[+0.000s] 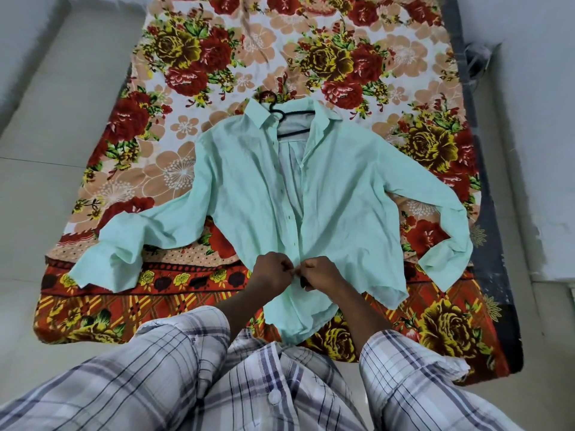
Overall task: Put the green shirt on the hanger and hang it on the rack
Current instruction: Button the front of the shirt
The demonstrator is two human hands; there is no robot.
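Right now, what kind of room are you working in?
Probably a bedroom: a mattress with a floral bedsheet lies on the tiled floor, with the green shirt spread across it.

A home, by the look of it — a bedroom: a mattress (485,244) laid low across the middle of the frame, covered by a floral bedsheet (186,73) of red and yellow roses, pale tiled floor (46,150) at the left — plain white wall (535,73) at the right.

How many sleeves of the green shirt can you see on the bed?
2. One sleeve of the green shirt stretches toward the left edge of the flowered bedsheet; the other sleeve bends down along the right side. Neither is hidden.
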